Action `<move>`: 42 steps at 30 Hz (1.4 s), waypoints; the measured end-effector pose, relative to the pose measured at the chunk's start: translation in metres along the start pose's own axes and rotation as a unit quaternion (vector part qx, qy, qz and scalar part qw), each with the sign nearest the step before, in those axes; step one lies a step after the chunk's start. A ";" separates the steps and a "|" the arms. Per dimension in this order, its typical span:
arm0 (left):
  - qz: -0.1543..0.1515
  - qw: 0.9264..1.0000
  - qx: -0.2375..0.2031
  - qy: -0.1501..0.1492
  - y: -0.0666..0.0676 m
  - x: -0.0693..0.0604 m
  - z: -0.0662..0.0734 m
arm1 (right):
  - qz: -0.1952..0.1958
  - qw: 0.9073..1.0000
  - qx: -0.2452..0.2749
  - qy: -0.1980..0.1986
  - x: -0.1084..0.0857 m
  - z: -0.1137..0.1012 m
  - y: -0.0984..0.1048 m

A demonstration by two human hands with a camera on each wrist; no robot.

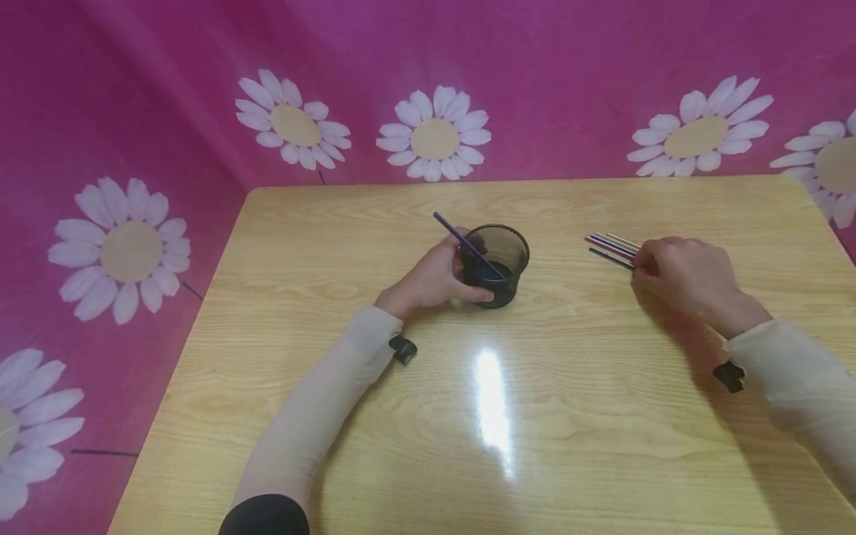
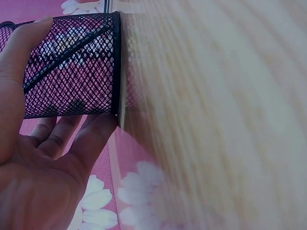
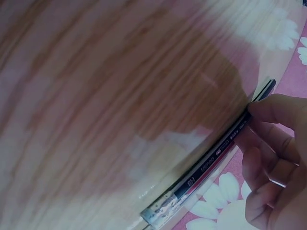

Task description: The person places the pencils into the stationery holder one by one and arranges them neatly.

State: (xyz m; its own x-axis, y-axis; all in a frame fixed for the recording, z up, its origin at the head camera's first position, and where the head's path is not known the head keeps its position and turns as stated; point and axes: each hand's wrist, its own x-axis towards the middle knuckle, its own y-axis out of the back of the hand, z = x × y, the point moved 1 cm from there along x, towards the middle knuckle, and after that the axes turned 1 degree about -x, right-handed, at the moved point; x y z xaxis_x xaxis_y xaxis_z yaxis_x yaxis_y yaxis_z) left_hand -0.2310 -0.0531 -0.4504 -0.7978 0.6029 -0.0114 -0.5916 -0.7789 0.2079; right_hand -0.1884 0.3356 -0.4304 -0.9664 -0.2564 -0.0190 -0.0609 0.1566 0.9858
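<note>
Your left hand (image 1: 435, 276) grips the cup (image 2: 72, 91); one pencil (image 1: 476, 253) leans inside. Your right hand (image 1: 692, 275) pinches a black pencil (image 3: 206, 166) beside other pencils (image 1: 611, 244) on the table (image 1: 568, 416), right of the cup.

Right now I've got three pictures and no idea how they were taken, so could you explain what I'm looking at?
Happily, there's no machine to puzzle over: you're seeing a person's bare left hand and right hand. The wide picture is taken from the head, looking forward and down; the other two come from the left and right wrists. On the table stands a black mesh cup with a dark pencil leaning inside. The left hand holds that cup. The right hand pinches the ends of several pencils lying nearby.
</note>
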 end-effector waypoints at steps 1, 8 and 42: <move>0.000 1.000 0.000 -0.001 0.000 0.000 0.000 | -0.001 1.000 -0.001 -0.001 0.000 0.000 0.000; 0.000 1.000 -0.001 -0.003 0.000 0.001 -0.001 | 0.003 1.000 -0.004 0.005 0.000 0.000 -0.001; -0.008 1.000 0.001 -0.008 0.001 0.000 0.001 | 0.186 0.973 0.131 0.035 0.009 -0.062 0.038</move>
State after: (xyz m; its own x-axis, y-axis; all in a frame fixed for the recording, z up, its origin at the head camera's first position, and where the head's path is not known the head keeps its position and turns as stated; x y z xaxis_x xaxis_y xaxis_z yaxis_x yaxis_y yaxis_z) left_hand -0.2311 -0.0536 -0.4495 -0.7860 0.6182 0.0007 -0.6044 -0.7687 0.2094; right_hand -0.1842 0.2801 -0.3831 -0.9151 -0.1987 0.3508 0.2189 0.4859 0.8462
